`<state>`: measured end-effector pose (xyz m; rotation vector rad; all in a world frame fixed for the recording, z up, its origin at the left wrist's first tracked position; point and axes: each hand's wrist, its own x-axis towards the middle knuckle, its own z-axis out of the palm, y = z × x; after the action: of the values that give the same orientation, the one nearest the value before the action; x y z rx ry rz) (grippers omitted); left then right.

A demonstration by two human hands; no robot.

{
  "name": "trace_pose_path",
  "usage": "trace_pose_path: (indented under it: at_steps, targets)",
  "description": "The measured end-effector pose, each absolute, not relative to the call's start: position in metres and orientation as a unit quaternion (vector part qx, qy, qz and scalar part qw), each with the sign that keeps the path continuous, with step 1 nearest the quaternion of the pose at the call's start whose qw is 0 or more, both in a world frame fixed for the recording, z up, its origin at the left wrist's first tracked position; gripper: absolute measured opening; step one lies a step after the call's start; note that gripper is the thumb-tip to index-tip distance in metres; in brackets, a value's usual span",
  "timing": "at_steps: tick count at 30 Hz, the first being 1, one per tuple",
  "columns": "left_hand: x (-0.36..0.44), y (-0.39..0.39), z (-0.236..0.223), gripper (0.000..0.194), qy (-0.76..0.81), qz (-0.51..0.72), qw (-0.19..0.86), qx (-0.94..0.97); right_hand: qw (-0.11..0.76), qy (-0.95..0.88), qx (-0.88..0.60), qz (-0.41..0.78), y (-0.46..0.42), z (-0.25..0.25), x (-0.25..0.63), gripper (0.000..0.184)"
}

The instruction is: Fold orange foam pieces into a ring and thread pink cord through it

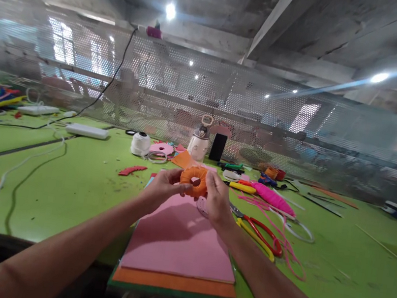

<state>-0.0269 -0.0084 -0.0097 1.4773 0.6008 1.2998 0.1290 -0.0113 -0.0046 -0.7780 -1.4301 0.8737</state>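
Note:
Both hands hold an orange yarn-wrapped ring [194,179] up over the middle of the green table [77,185]. My left hand [163,187] pinches its left side, fingers closed on it. My right hand [216,197] grips its right side with fingers curled round the rim. Below the hands lies a stack of foam sheets, pink sheet [181,238] on top, orange sheet [174,282] under it. Red and yellow scissors [259,230] lie just right of my right hand.
A white thread spool [140,143], a pink disc [161,149], a white bottle [198,144] and a black phone [217,147] stand at the back. Pink yarn [272,198] and loose strands trail right. White cables [20,167] and a power strip [87,131] lie left. A mesh screen [263,114] backs the table.

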Motion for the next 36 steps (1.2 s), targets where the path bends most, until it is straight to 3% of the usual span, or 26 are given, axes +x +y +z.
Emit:
trace_pose_path:
  at_steps: [5, 12, 23, 36]
  targets:
    - [-0.032, -0.006, -0.007, 0.024, 0.272, 0.536, 0.568, 0.563, 0.583, -0.633, -0.337, 0.383, -0.012, -0.003, 0.13, 0.04]
    - [-0.038, 0.004, -0.012, 0.023, 0.268, 0.541, 0.605, 0.52, 0.553, -0.594, -0.369, 0.453, -0.003, -0.005, 0.136, 0.062]
    - [-0.034, 0.001, -0.011, 0.021, 0.246, 0.545, 0.612, 0.518, 0.585, -0.631, -0.393, 0.323, -0.008, -0.012, 0.13, 0.051]
    - [-0.03, 0.003, -0.017, 0.025, 0.252, 0.553, 0.6, 0.521, 0.575, -0.655, -0.403, 0.278, -0.01, -0.015, 0.131, 0.046]
